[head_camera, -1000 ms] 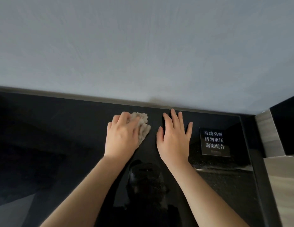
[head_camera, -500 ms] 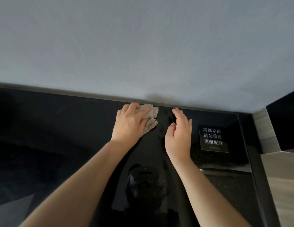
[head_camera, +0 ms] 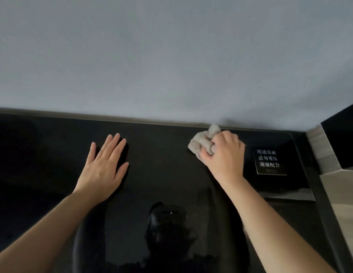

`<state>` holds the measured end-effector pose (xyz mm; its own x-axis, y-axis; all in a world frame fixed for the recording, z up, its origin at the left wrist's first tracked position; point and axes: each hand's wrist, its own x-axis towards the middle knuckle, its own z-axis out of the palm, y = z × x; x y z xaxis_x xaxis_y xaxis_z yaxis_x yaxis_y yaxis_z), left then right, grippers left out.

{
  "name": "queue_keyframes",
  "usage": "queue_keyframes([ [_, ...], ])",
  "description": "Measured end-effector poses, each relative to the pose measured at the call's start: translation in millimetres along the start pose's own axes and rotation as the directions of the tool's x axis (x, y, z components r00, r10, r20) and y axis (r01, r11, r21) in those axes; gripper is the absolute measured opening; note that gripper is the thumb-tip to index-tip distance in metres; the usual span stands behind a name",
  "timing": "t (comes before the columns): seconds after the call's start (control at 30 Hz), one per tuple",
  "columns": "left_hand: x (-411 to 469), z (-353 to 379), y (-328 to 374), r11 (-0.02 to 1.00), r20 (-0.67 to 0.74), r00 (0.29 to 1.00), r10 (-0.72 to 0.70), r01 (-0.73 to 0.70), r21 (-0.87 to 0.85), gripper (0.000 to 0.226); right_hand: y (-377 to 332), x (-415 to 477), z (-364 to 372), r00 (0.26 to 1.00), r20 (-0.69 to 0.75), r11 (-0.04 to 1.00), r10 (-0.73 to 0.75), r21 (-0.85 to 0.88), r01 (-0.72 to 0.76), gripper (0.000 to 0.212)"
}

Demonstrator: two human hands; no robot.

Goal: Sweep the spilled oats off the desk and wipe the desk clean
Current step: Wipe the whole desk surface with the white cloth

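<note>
Seen from the head camera, the right hand (head_camera: 223,156) has its grip curled tight round a scrunched-up pale cloth (head_camera: 200,141). The cloth sits on the shiny black tabletop (head_camera: 162,164), far back, close to the wall (head_camera: 171,56) and to the left of a small sign (head_camera: 269,162) with white writing. I think it is bunched up so it can rub along that back edge, where crumbs hide. The left hand (head_camera: 101,172) lies flat on the tabletop, well apart from the cloth, its grip open and holding nothing. It likely props the person up while they lean in. I can see no oats, so the wiping looks nearly done.
</note>
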<state>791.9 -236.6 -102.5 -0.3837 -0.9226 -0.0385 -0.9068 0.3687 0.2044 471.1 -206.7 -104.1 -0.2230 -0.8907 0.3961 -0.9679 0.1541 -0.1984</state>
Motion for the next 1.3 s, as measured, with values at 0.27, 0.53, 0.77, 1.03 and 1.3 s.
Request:
queue_keyframes([
  [0.27,0.1,5.1,-9.9,0.999,-0.017,1.0,-0.001,0.001,-0.033,0.061,-11.9,-10.1,3.7,0.991,0.132,1.0,0.015,0.001,-0.015,0.04],
  [0.53,1.8,1.9,-12.6,0.971,-0.046,0.999,0.008,-0.019,-0.237,0.058,-68.3,10.3,15.6,0.973,0.035,0.968,0.226,0.103,-0.229,0.021],
  [0.77,10.9,-13.9,-81.7,0.99,-0.137,0.982,-0.13,0.12,-0.078,0.055,-137.7,9.5,23.3,0.978,0.162,0.941,-0.132,0.33,0.072,0.012],
  [1.03,9.4,-12.0,-103.3,0.986,-0.12,0.983,-0.139,0.126,-0.111,0.052,-237.7,8.1,47.4,0.937,0.242,0.868,-0.253,0.484,0.109,0.029],
  [1.3,-1.3,-14.6,-129.7,0.992,-0.142,0.985,-0.102,0.09,-0.089,0.057,-238.8,27.3,60.6,0.972,0.234,0.929,-0.02,0.363,-0.068,0.045],
])
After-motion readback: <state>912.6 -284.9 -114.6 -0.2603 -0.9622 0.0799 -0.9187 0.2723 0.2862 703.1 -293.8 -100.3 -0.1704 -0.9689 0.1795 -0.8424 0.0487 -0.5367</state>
